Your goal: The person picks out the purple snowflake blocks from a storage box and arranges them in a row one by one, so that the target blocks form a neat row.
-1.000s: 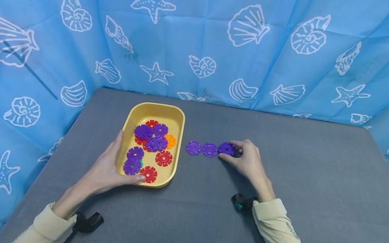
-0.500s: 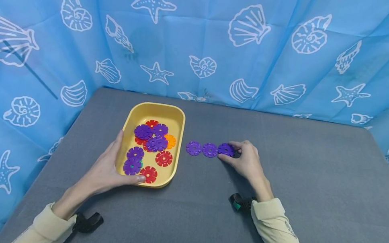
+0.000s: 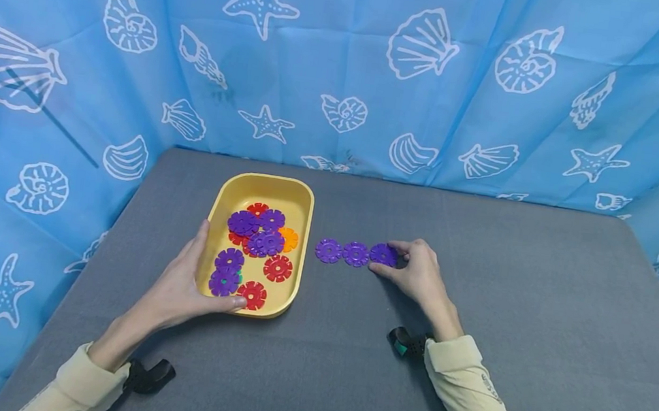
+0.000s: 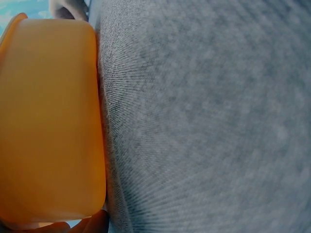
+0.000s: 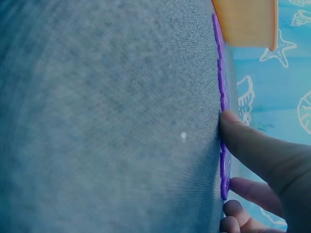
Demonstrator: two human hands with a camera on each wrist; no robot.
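Observation:
My right hand (image 3: 418, 274) holds a purple snowflake disc (image 3: 383, 254) between thumb and fingers, at the right end of a row on the table. To its left lie two more flat purple discs, a middle disc (image 3: 356, 254) and a left disc (image 3: 328, 250), edge to edge. In the right wrist view the row of purple discs (image 5: 222, 87) is seen edge-on, flat on the cloth, the thumb (image 5: 243, 136) against it. My left hand (image 3: 180, 290) grips the yellow tray (image 3: 304, 230) at its left side and near corner, thumb over the near rim.
Inside the tray lie several loose discs: purple ones (image 3: 229, 260), red ones (image 3: 277, 268), an orange one (image 3: 288, 239) and a bit of green. Grey cloth (image 3: 516, 290) covers the table. A blue shell-patterned curtain (image 3: 347, 64) stands behind and beside it.
The right hand and its disc have shifted very slightly towards me, and the disc now lies flatter in line with the other two. The left hand and the tray have stayed put.

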